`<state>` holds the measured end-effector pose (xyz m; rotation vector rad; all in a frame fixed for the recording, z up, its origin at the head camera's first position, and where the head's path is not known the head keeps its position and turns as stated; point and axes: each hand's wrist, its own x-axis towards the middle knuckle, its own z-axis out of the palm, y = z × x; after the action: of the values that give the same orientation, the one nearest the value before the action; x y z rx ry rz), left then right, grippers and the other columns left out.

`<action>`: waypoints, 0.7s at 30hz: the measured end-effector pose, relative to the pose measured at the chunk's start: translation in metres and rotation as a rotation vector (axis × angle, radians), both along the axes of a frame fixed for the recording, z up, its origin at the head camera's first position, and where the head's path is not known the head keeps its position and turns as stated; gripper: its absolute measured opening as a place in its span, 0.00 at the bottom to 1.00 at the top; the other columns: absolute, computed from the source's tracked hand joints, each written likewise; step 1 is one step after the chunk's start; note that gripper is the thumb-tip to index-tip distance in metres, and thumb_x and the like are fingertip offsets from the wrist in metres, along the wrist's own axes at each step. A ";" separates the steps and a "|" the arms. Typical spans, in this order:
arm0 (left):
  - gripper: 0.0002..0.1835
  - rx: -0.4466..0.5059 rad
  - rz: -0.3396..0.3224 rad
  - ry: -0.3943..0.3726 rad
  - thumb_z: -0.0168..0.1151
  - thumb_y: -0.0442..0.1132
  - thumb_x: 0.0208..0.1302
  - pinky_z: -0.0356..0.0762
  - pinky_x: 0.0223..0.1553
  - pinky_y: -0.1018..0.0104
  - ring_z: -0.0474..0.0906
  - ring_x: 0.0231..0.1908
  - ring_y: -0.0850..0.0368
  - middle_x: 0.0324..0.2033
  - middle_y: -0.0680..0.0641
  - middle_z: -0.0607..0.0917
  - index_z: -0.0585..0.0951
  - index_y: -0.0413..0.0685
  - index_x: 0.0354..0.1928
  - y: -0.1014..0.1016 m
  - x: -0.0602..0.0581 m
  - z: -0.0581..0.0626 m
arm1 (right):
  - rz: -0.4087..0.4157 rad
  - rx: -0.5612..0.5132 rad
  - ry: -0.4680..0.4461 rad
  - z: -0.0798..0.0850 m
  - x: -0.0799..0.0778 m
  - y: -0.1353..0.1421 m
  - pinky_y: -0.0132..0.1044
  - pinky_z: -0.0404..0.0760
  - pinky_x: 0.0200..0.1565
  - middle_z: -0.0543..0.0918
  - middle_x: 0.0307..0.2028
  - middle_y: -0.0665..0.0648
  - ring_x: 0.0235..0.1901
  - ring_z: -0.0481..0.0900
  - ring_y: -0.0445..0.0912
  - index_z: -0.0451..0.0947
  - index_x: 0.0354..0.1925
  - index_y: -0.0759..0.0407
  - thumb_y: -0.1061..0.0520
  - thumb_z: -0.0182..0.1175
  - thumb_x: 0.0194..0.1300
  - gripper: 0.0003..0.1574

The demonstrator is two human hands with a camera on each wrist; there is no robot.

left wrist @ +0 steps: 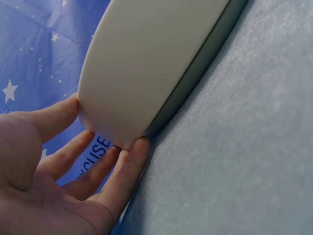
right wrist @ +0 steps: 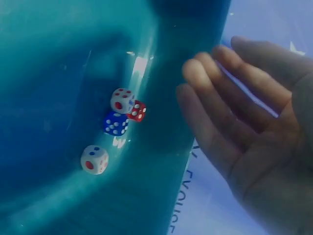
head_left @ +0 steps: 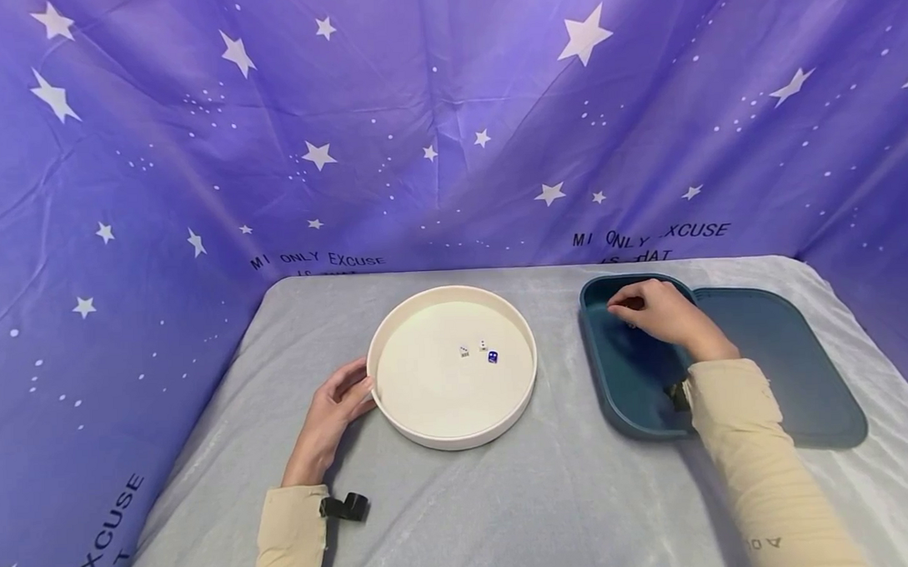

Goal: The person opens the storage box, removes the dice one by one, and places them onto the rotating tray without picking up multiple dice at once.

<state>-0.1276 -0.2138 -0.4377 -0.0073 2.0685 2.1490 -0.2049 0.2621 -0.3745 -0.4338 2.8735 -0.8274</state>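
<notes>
My left hand [head_left: 340, 403] holds the left side of a round cream tray [head_left: 454, 440], thumb and fingertips against its rim and wall [left wrist: 142, 68]. Two white dice [head_left: 464, 351] and a blue die [head_left: 492, 357] lie on the tray floor. Over the far end of a deep teal container [head_left: 616, 420] hovers my right hand [head_left: 661, 310], its fingers loosely bent with nothing visible between them. Below those fingers, inside the container, the right wrist view shows a white die [right wrist: 122, 100] against a blue die [right wrist: 116, 124] and a red die [right wrist: 137, 111]. Another white die [right wrist: 94, 159] lies apart.
A flat teal lid [head_left: 795, 372] lies right of the container, partly behind the right sleeve [head_left: 753, 448]. Grey cloth [head_left: 551, 497] covers the table. A purple starry curtain [head_left: 433, 109] hangs behind it and along both sides.
</notes>
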 end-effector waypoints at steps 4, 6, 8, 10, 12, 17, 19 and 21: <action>0.28 0.001 -0.002 -0.011 0.57 0.36 0.64 0.75 0.53 0.57 0.66 0.59 0.42 0.60 0.37 0.66 0.64 0.39 0.64 0.000 0.001 -0.001 | -0.039 -0.001 -0.042 -0.005 -0.001 0.004 0.44 0.78 0.34 0.82 0.35 0.59 0.28 0.78 0.48 0.78 0.47 0.65 0.57 0.54 0.67 0.15; 0.28 -0.002 -0.004 -0.014 0.57 0.36 0.64 0.75 0.53 0.58 0.66 0.59 0.42 0.60 0.37 0.66 0.63 0.39 0.64 0.000 0.001 -0.001 | -0.059 -0.005 -0.056 -0.007 -0.002 0.005 0.44 0.78 0.34 0.82 0.36 0.61 0.29 0.79 0.48 0.78 0.47 0.65 0.57 0.53 0.67 0.16; 0.28 -0.004 -0.004 -0.012 0.57 0.36 0.64 0.75 0.53 0.58 0.66 0.59 0.42 0.60 0.37 0.66 0.63 0.39 0.64 0.000 0.001 -0.001 | -0.074 -0.009 -0.067 -0.008 -0.003 0.007 0.43 0.78 0.32 0.82 0.38 0.62 0.29 0.79 0.48 0.77 0.48 0.65 0.57 0.53 0.67 0.16; 0.28 -0.005 0.000 -0.012 0.57 0.36 0.64 0.75 0.53 0.58 0.66 0.59 0.42 0.60 0.37 0.66 0.63 0.39 0.64 0.000 0.001 -0.001 | -0.086 -0.013 -0.076 -0.008 -0.004 0.008 0.42 0.78 0.29 0.81 0.40 0.64 0.30 0.79 0.49 0.77 0.48 0.65 0.57 0.53 0.68 0.16; 0.28 -0.007 0.002 -0.011 0.57 0.37 0.64 0.75 0.53 0.58 0.66 0.59 0.43 0.60 0.37 0.66 0.63 0.39 0.64 0.000 0.001 -0.001 | -0.093 -0.010 -0.081 -0.008 -0.005 0.010 0.40 0.77 0.25 0.81 0.41 0.64 0.29 0.79 0.50 0.77 0.49 0.65 0.56 0.53 0.68 0.17; 0.28 -0.010 -0.001 -0.005 0.57 0.37 0.64 0.76 0.53 0.58 0.66 0.58 0.42 0.60 0.37 0.66 0.63 0.39 0.64 0.000 0.000 0.000 | -0.099 0.006 -0.065 -0.010 -0.008 0.012 0.39 0.76 0.22 0.81 0.40 0.65 0.26 0.77 0.50 0.77 0.48 0.66 0.57 0.53 0.67 0.16; 0.28 -0.009 -0.002 -0.003 0.57 0.36 0.65 0.76 0.53 0.58 0.66 0.59 0.42 0.60 0.36 0.66 0.63 0.38 0.64 0.000 0.000 0.000 | -0.098 0.012 -0.053 -0.011 -0.009 0.013 0.39 0.76 0.24 0.81 0.40 0.65 0.26 0.77 0.49 0.77 0.47 0.67 0.57 0.54 0.66 0.16; 0.28 -0.007 -0.002 -0.002 0.57 0.36 0.65 0.75 0.53 0.58 0.66 0.59 0.41 0.60 0.36 0.66 0.63 0.38 0.64 -0.001 0.000 0.001 | -0.095 0.015 -0.041 -0.012 -0.009 0.013 0.40 0.77 0.26 0.81 0.40 0.66 0.27 0.77 0.49 0.78 0.46 0.68 0.59 0.54 0.66 0.15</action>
<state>-0.1275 -0.2144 -0.4368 -0.0078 2.0737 2.1397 -0.2143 0.2749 -0.3865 -0.2770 2.8795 -0.8193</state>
